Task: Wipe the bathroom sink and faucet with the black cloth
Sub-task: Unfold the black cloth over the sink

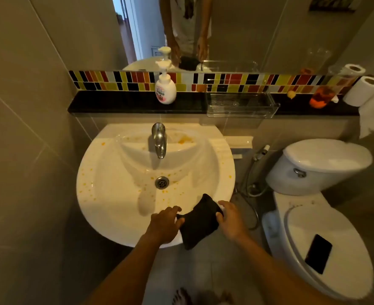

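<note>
A white round sink [98,194] fills the middle of the view, speckled with orange-yellow spots around the drain [162,182] and on the rim. A chrome faucet [159,139] stands at its back, with an orange smear beside it. The black cloth [200,223] lies folded over the sink's front right rim. My left hand [165,224] pinches the cloth's left edge. My right hand [230,219] holds its right edge with the thumb on top.
A black ledge [115,102] behind the sink carries a white pump soap bottle [165,86], a clear plastic tray [241,104], an orange-filled container [322,93] and toilet paper rolls [364,91]. A white toilet [313,216] stands at right with a dark phone [318,253] on its lid.
</note>
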`<state>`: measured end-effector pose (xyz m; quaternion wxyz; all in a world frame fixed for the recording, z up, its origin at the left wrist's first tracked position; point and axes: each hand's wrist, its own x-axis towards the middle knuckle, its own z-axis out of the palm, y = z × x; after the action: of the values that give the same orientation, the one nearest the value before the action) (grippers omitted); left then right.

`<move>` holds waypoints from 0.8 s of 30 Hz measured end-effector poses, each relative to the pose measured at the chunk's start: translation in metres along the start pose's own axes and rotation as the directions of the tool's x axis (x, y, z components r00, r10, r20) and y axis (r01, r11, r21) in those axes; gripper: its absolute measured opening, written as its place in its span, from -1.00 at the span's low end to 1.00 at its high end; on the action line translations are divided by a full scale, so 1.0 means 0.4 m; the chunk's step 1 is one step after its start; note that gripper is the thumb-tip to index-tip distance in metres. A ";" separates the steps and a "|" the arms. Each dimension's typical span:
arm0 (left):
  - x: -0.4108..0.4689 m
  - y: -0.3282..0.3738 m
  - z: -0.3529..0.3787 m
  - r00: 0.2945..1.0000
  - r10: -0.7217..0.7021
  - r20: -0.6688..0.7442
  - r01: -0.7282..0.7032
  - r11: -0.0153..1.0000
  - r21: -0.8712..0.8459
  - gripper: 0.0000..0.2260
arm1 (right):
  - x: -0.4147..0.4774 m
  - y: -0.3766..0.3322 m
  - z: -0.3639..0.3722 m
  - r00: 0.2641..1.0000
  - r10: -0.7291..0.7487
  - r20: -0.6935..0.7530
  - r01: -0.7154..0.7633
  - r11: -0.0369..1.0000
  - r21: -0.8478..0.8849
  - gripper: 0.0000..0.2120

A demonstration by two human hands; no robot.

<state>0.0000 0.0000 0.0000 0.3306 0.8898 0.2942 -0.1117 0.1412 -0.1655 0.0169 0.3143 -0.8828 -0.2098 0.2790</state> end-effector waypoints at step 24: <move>0.059 0.030 0.015 0.959 -0.272 -0.082 0.227 0.907 -0.354 -0.88 | 0.022 0.013 0.048 0.985 0.157 -0.075 -0.146 0.980 0.137 -0.86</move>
<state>0.0260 -0.0005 -0.0074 0.4429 0.7793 0.4414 -0.0422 0.1369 -0.1558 -0.0022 0.3581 -0.8847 -0.1098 0.2775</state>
